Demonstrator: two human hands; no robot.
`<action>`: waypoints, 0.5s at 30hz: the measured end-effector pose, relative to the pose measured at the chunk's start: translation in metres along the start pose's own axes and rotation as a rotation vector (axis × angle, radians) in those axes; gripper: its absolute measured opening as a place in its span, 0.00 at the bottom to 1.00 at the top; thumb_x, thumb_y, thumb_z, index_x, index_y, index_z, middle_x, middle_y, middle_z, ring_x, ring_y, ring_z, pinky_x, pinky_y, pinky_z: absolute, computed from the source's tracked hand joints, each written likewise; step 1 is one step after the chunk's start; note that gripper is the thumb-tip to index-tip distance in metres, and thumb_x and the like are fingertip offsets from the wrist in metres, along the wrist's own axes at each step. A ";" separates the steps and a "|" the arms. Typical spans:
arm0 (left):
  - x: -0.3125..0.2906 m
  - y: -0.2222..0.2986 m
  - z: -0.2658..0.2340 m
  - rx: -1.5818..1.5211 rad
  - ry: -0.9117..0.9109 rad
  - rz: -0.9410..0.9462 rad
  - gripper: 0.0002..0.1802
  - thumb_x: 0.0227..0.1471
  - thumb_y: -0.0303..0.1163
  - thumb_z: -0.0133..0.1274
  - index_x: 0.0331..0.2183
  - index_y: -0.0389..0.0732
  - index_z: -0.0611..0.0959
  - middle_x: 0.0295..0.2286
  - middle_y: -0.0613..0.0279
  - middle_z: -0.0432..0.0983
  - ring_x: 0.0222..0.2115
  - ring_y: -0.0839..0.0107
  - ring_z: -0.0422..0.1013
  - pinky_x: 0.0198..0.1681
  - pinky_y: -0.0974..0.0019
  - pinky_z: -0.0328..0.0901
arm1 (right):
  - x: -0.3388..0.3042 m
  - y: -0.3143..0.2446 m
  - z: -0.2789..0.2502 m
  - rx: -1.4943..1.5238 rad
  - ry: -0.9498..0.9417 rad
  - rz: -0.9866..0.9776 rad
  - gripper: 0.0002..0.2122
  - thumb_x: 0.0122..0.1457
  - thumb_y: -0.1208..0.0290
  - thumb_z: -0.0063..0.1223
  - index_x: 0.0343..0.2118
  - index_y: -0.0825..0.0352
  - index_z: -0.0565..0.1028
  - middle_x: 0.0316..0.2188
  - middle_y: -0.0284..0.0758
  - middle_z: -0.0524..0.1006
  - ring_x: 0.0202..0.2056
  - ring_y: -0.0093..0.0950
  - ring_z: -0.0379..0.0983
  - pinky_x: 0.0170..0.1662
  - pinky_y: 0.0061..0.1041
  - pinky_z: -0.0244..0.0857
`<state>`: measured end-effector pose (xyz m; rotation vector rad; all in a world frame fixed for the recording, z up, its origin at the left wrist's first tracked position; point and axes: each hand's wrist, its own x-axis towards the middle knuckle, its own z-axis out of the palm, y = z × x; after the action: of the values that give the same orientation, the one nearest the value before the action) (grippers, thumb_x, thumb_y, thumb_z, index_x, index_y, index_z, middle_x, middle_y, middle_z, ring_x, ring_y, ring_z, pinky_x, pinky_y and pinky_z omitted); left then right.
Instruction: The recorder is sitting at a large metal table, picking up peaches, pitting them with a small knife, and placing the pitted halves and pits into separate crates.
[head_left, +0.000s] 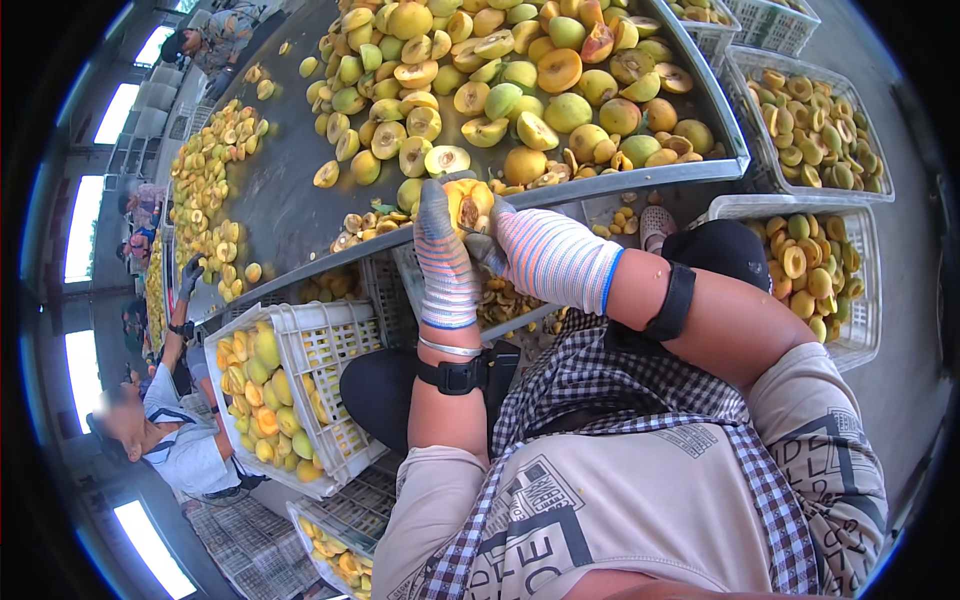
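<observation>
Over the near edge of a metal table, a cut yellow peach is held between my two hands, its brown pit hollow facing up. My left hand, in a striped glove with grey fingers, wraps its left side. From the right, my right hand, gloved the same way, closes on it with the fingertips near the pit; whether they also hold a small tool is hidden. Halved and whole peaches lie heaped just beyond my hands, with loose pits along the table's rim.
Crates of peach halves stand to my right and far right. At my left is a tilted white crate of peaches, with another crate below it. Another person reaches over the table at the left.
</observation>
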<state>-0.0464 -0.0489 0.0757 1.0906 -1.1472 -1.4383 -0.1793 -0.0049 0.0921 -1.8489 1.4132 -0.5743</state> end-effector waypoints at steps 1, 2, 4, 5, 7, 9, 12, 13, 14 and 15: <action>-0.002 0.008 0.004 0.048 -0.004 -0.005 0.32 0.54 0.56 0.40 0.43 0.35 0.73 0.37 0.55 0.73 0.38 0.68 0.71 0.43 0.66 0.66 | 0.001 -0.001 -0.006 0.035 -0.016 0.009 0.21 0.58 0.58 0.43 0.34 0.79 0.67 0.20 0.51 0.74 0.27 0.47 0.73 0.31 0.40 0.67; 0.002 0.010 0.002 0.010 -0.043 -0.063 0.32 0.54 0.57 0.40 0.44 0.36 0.72 0.39 0.55 0.72 0.40 0.67 0.70 0.45 0.64 0.65 | 0.002 -0.001 -0.010 0.069 -0.032 0.017 0.21 0.58 0.58 0.43 0.34 0.79 0.67 0.21 0.51 0.74 0.27 0.47 0.73 0.31 0.40 0.67; 0.006 0.015 0.002 -0.054 -0.099 -0.096 0.34 0.53 0.59 0.41 0.46 0.38 0.70 0.41 0.53 0.71 0.42 0.65 0.69 0.48 0.63 0.64 | 0.008 0.008 -0.004 0.086 0.074 -0.027 0.22 0.60 0.55 0.41 0.31 0.77 0.69 0.20 0.51 0.73 0.27 0.48 0.73 0.32 0.41 0.66; 0.005 0.017 0.005 -0.081 -0.117 -0.069 0.34 0.52 0.59 0.41 0.46 0.38 0.70 0.41 0.53 0.72 0.42 0.64 0.70 0.48 0.62 0.64 | 0.010 0.010 -0.004 0.136 0.089 -0.025 0.22 0.60 0.55 0.40 0.30 0.77 0.70 0.20 0.52 0.73 0.28 0.48 0.73 0.32 0.41 0.66; 0.006 0.010 0.010 0.061 -0.119 0.131 0.35 0.51 0.61 0.42 0.45 0.38 0.71 0.38 0.53 0.72 0.40 0.64 0.70 0.46 0.61 0.65 | 0.007 0.006 -0.011 0.149 0.076 -0.014 0.23 0.61 0.53 0.39 0.28 0.76 0.71 0.21 0.52 0.73 0.28 0.49 0.72 0.32 0.41 0.66; 0.011 -0.002 0.004 0.033 -0.074 0.154 0.34 0.51 0.61 0.41 0.45 0.38 0.71 0.37 0.54 0.72 0.39 0.65 0.70 0.45 0.61 0.65 | 0.008 0.005 -0.009 0.131 0.079 -0.025 0.24 0.61 0.53 0.38 0.28 0.76 0.71 0.20 0.51 0.73 0.27 0.47 0.72 0.32 0.40 0.67; 0.007 -0.007 0.013 0.023 -0.030 0.227 0.33 0.52 0.59 0.41 0.43 0.38 0.71 0.34 0.56 0.72 0.35 0.66 0.70 0.43 0.63 0.65 | 0.008 0.013 -0.007 0.186 0.002 -0.058 0.24 0.62 0.52 0.37 0.30 0.75 0.71 0.18 0.48 0.72 0.25 0.44 0.72 0.31 0.37 0.67; 0.005 -0.007 0.013 0.039 -0.021 0.257 0.32 0.52 0.59 0.41 0.43 0.38 0.71 0.33 0.56 0.72 0.35 0.67 0.70 0.43 0.63 0.65 | 0.008 0.014 -0.006 0.219 -0.041 -0.083 0.24 0.62 0.52 0.36 0.31 0.74 0.71 0.18 0.47 0.72 0.24 0.43 0.72 0.30 0.36 0.67; 0.004 -0.007 0.012 0.055 -0.013 0.285 0.32 0.53 0.59 0.41 0.43 0.38 0.71 0.33 0.56 0.72 0.35 0.67 0.70 0.42 0.63 0.65 | 0.005 0.004 -0.014 0.394 -0.114 0.089 0.23 0.62 0.52 0.36 0.32 0.73 0.70 0.18 0.46 0.71 0.23 0.42 0.72 0.30 0.35 0.67; 0.002 -0.008 0.014 0.028 0.006 0.288 0.32 0.53 0.59 0.41 0.43 0.37 0.71 0.33 0.56 0.72 0.35 0.67 0.70 0.42 0.63 0.65 | 0.000 -0.009 -0.024 0.566 -0.186 0.262 0.22 0.62 0.53 0.35 0.33 0.73 0.70 0.18 0.45 0.71 0.23 0.40 0.71 0.30 0.34 0.67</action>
<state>-0.0620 -0.0484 0.0699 0.9057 -1.2661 -1.1969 -0.1908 -0.0103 0.1144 -1.2151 1.1887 -0.5780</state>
